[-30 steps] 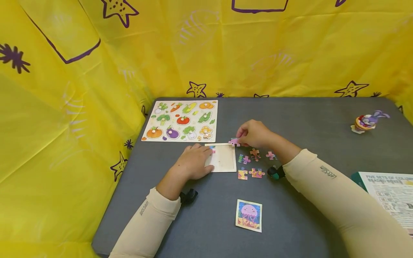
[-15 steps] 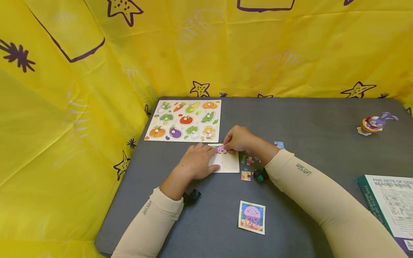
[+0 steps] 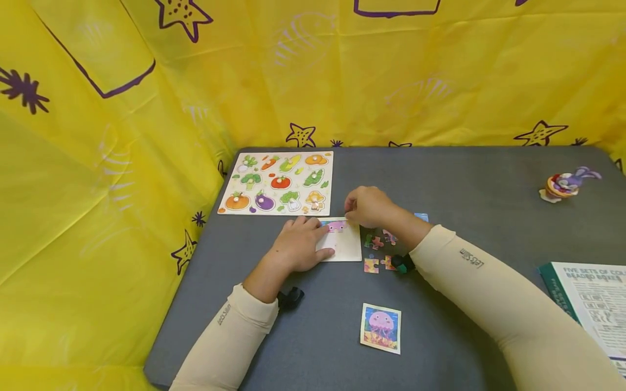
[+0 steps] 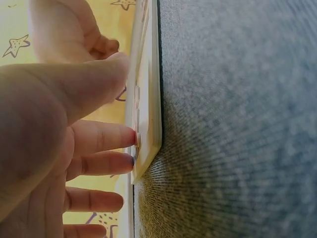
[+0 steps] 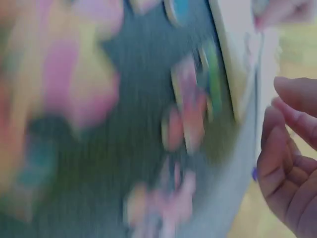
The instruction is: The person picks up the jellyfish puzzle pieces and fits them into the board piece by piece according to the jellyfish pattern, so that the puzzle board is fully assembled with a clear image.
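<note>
A small wooden puzzle tray point(image 3: 344, 250) lies in the middle of the table in the head view. Along its far edge sit pink-and-blue jigsaw pieces point(image 3: 336, 226), one with a jellyfish's face. My left hand point(image 3: 298, 245) rests over the tray's left side, fingers straight. In the left wrist view, its fingertips point(image 4: 130, 137) touch the pieces at the tray's edge. My right hand point(image 3: 371, 207) hovers just past the tray's far right corner. Its fingers are loosely bent, and nothing shows between thumb and fingers point(image 5: 285, 148) in the blurred right wrist view.
Several loose jigsaw pieces point(image 3: 371, 265) lie right of the tray, partly under the right forearm. A jellyfish picture card point(image 3: 380, 328) lies nearer. Behind stands a vegetable peg board point(image 3: 303, 203). A bunny figurine point(image 3: 562, 185) and a box point(image 3: 594, 298) are at right.
My right hand carried a pink jigsaw piece leftward into the tray beside the first one, let go of it, and has drawn back slightly right. The left hand stayed on the tray.
</note>
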The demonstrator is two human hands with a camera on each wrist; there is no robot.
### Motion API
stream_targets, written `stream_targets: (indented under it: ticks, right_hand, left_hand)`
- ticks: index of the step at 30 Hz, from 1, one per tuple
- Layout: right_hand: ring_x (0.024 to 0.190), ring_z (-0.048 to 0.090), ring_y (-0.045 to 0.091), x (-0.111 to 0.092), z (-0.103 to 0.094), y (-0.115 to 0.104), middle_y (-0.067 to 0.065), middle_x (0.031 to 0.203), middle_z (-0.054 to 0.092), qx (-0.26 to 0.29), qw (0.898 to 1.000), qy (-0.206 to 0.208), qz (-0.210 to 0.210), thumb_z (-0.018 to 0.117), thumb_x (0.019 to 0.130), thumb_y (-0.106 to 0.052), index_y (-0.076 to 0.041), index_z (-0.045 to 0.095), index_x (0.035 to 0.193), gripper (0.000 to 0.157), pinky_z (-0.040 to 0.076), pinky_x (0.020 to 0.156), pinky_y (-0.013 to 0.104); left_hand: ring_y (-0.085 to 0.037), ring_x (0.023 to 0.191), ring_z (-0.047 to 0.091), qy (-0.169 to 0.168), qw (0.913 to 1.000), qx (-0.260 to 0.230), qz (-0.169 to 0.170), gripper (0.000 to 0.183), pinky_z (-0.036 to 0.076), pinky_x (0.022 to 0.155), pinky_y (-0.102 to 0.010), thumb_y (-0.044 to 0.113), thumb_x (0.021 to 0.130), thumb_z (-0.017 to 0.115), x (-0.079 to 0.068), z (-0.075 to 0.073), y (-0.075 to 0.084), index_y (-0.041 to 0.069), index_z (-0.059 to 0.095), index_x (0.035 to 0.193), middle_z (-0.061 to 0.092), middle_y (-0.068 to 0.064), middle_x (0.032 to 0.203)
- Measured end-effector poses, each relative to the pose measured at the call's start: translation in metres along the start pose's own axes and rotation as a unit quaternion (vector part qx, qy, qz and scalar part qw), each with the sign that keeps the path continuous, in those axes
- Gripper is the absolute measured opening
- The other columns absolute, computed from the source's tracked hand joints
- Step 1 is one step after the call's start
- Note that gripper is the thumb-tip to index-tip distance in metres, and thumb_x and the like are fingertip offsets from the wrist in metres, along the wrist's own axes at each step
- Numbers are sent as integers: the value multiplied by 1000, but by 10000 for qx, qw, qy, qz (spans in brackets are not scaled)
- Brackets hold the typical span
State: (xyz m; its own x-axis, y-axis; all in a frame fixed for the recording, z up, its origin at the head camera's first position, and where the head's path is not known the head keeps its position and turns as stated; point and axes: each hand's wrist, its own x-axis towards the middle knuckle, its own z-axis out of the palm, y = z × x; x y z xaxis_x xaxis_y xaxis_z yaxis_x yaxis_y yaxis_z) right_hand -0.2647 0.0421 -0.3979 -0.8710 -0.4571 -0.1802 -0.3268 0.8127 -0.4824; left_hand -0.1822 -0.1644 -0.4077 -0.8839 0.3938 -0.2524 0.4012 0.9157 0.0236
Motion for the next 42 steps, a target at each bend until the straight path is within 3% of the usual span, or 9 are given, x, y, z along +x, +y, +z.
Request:
stream_targets:
  ticks: [5,11,16,20,25,33,38,42]
  right_hand:
    - [93,64,28,-22,-27,34,3,93,73,-412,9991,11,-55,70,96,-20,-15,79,92,11,50,85,49]
    - [108,64,39,-50,-53,80,17,112,72,-363,9983,-303,336,74,93,-19,-11,77,109,19,50,92,57]
    - [105,62,38,-65,-55,109,18,110,70,-542,9960,-524,481,80,87,-23,-6,72,109,29,48,93,57]
    - [95,59,33,-70,-52,120,15,99,67,-473,9969,-403,485,83,85,-25,-6,70,99,27,47,88,52]
    - [88,57,29,-70,-51,118,11,93,65,-56,9979,-130,636,83,85,-23,-6,70,93,23,47,80,44]
    - [71,60,21,-54,-46,88,2,72,67,685,9958,196,579,76,88,-12,-7,71,88,7,46,67,32]
    - [70,65,20,-41,-36,62,4,74,70,1419,9884,66,535,75,90,-11,-5,73,89,6,52,67,31]
    - [74,70,23,-28,-24,40,9,81,71,2192,9733,-307,612,76,91,-9,-2,73,93,7,60,73,35]
  left_hand:
    - [-28,133,42,39,10000,-37,27,70,34,111,-48,62,97,57,0,0,0,22,50,153,50,-3,150]
    - [-29,135,40,34,9997,-248,75,71,33,111,-50,64,96,56,-1,1,-3,22,50,153,47,-5,152]
    - [-29,139,38,13,9991,-419,-57,72,31,114,-50,65,95,57,-3,2,-5,22,49,153,45,-6,154]
    - [-29,144,36,68,9988,-473,134,73,29,119,-50,64,96,57,-3,2,-2,22,47,154,42,-5,158]
    - [-29,148,35,-87,9966,-556,597,75,29,122,-48,61,97,58,-1,4,8,17,43,156,39,-5,162]
    - [-29,151,35,-201,9967,-565,542,72,29,122,-46,58,98,58,0,6,8,15,45,155,38,-4,164]
    - [-28,150,35,-225,9963,-635,530,72,30,122,-46,59,98,58,1,6,8,16,45,155,38,-3,164]
    - [-29,150,35,-256,9962,-651,515,72,30,122,-46,59,98,58,1,5,8,17,45,155,38,-3,164]
